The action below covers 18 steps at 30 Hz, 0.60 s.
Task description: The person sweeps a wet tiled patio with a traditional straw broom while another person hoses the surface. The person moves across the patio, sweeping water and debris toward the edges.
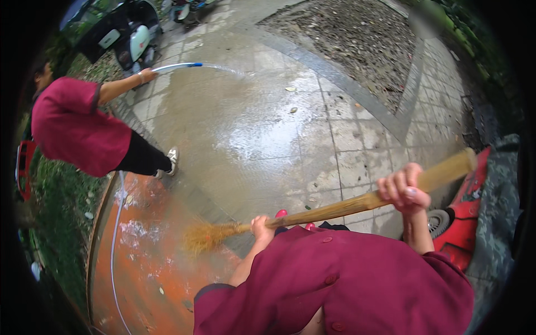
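I hold a straw broom (209, 237) slantwise across my front with both hands. Low on its thick wooden handle (318, 214), close above the bristles, my left hand (262, 228) is wrapped around the shaft. Farther up, my right hand (405, 191) grips it near the butt end, which points to the upper right. The bristles are at the border of the orange-painted ground (146, 268) and the grey paving; whether they touch it is blurred. Wet paving (259, 138) with a sheen of water lies before me.
A person (79, 125) in a maroon top stands at the left, directing water from a hose (176, 66). The hose (114, 251) trails over the orange ground. Scooters (134, 42) stand behind, a red vehicle (460, 217) at right. A kerbed soil bed (356, 46) lies ahead.
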### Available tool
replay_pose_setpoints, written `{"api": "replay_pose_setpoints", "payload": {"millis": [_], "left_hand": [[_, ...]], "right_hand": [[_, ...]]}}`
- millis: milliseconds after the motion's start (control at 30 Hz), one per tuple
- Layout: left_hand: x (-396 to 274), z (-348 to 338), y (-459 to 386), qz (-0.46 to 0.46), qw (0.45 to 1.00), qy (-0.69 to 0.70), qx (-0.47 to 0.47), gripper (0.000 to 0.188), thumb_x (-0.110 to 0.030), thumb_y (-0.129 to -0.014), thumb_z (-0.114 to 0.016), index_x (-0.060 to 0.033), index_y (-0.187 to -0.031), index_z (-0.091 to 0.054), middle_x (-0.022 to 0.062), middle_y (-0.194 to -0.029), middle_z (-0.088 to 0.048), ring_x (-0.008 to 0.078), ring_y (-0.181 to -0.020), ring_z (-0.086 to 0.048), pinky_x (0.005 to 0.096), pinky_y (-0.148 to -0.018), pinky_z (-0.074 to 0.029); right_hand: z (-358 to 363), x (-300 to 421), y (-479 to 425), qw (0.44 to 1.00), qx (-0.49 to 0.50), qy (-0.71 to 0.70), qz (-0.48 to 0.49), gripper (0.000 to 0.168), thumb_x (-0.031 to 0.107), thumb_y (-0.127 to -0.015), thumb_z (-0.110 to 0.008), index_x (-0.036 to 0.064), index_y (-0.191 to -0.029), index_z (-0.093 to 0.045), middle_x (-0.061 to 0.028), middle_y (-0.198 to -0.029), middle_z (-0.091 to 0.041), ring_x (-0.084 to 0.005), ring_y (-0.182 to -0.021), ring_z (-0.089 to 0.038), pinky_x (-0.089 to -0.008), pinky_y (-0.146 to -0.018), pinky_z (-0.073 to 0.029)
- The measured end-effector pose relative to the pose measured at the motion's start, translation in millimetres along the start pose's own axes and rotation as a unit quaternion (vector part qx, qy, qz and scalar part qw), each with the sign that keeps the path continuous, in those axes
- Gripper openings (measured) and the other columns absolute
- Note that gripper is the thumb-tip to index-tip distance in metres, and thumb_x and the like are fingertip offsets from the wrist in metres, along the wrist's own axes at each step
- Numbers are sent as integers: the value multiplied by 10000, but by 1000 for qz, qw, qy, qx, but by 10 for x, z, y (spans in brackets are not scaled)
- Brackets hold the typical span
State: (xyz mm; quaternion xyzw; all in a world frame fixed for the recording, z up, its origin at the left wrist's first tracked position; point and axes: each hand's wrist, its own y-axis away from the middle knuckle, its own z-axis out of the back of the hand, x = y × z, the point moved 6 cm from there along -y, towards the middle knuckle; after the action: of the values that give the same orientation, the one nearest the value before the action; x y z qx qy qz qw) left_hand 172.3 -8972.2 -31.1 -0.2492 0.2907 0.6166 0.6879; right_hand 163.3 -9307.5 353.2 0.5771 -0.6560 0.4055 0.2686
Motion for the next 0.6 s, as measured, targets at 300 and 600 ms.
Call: {"api": "replay_pose_setpoints", "payload": {"millis": [300,600], "left_hand": [[-2349,-1883,-1425,-317,904,148,247,147,-28,-643,-629,-139,-739,-627,95,-809,-590,351,-885,-538,440,-792,-417],[-3704,-1966,-2220,-437,856,116,252,158,24,-645,-611,-102,-738,-589,93,-811,-597,335,-901,-559,447,-814,-407]], "right_hand": [[-371,1164,764,883,-262,320,222,264,134,-817,-633,170,-742,-382,79,-510,-420,-45,-418,-425,-257,-586,-384],[109,1618,1224,857,-245,320,321,310,138,-779,-744,174,-731,-440,110,-547,-491,-30,-459,-493,-236,-613,-403]]}}
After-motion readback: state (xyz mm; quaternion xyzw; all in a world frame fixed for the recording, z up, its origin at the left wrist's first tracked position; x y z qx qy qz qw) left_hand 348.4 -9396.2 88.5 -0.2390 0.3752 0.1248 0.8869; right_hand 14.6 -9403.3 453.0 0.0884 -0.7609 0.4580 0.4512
